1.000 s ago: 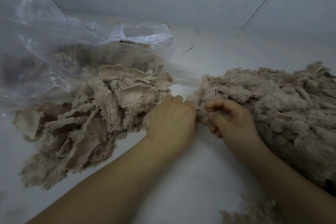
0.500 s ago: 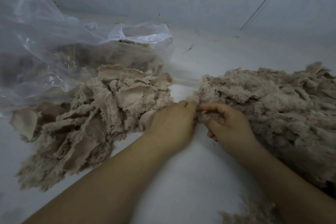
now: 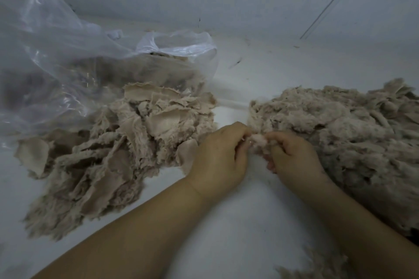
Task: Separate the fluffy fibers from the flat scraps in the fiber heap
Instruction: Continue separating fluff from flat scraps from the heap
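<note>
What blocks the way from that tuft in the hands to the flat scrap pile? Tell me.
Nothing visible does. The tuft is pinched between left hand and right hand; only bare white surface and the left hand itself lie toward the flat scrap pile.

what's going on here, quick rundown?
A person is sorting beige textile waste by hand on a white surface. Both hands meet at the near edge of the fluffy fiber heap: the left hand and right hand pinch a small tuft between them. A pile of flat scraps lies to the left, beside a clear plastic bag.
</note>
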Demonstrator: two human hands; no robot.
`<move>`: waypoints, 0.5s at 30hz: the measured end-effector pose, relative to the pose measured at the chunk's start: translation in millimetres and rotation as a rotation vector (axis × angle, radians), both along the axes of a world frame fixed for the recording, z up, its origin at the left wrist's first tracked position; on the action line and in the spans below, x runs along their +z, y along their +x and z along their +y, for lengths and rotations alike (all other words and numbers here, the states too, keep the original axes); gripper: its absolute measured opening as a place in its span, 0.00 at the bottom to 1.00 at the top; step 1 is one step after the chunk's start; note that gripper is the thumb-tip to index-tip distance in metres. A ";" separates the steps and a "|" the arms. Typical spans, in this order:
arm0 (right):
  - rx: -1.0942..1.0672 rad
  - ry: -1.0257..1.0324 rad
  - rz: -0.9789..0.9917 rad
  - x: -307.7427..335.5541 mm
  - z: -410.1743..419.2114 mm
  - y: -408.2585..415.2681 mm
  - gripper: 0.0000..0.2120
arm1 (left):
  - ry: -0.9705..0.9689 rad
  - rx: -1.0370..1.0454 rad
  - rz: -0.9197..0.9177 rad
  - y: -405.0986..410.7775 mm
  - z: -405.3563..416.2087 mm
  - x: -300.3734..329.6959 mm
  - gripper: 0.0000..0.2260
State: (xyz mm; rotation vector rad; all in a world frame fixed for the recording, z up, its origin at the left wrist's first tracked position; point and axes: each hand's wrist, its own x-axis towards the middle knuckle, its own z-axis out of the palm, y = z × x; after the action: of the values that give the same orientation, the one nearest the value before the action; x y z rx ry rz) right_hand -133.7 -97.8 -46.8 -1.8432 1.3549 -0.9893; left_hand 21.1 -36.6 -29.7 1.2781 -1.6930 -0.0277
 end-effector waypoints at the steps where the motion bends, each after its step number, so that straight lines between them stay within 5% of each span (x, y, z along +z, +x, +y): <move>1: -0.043 -0.008 0.004 0.0 -0.8 -0.4 0.15 | -0.006 0.034 0.053 0.7 -0.6 0.7 0.03; 7: 0.077 -0.034 -0.122 7.3 10.1 -2.1 0.16 | 0.119 0.083 0.192 3.9 -6.5 -7.2 0.06; 12: 0.266 -0.080 -0.155 9.5 14.6 -0.2 0.16 | 0.011 0.020 0.127 -0.6 -5.0 -5.8 0.04; 15: 0.301 0.039 -0.349 12.3 14.4 0.8 0.09 | 0.032 -0.030 0.119 1.1 -5.3 -8.3 0.03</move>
State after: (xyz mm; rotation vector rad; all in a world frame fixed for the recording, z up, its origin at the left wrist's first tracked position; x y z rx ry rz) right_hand -132.9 -83.3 -34.5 -1.6868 0.8558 -1.0539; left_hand 22.1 -41.9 -38.0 1.2499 -1.6150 -0.1461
